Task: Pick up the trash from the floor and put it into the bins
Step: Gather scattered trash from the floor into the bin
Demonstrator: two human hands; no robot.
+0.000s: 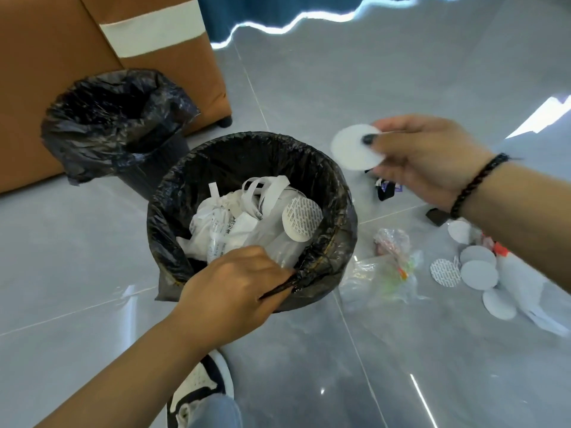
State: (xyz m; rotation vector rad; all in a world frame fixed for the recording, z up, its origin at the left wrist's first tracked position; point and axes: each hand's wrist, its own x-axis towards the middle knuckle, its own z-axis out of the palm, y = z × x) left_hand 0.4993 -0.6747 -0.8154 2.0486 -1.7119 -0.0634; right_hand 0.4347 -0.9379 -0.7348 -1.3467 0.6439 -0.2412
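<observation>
The right hand [423, 159] pinches a white disc [355, 148] between thumb and fingers, holding it in the air just right of the near bin [336, 217], above the floor [92, 248]. The left hand [228, 291] grips the near rim of that bin, fingers curled over the black liner. Inside lie crumpled white paper and bags [228, 223] and one printed round seal [301, 219] leaning against the wall. A second bin [114, 125] with a loose black liner stands behind and to the left, beside a brown sofa [61, 57]. On the floor right of the near bin lie clear plastic wrappers [386, 273], a cluster of white discs [479, 270] and small dark scraps [384, 191] under the right hand. A shoe [200, 387] shows at the bottom edge
</observation>
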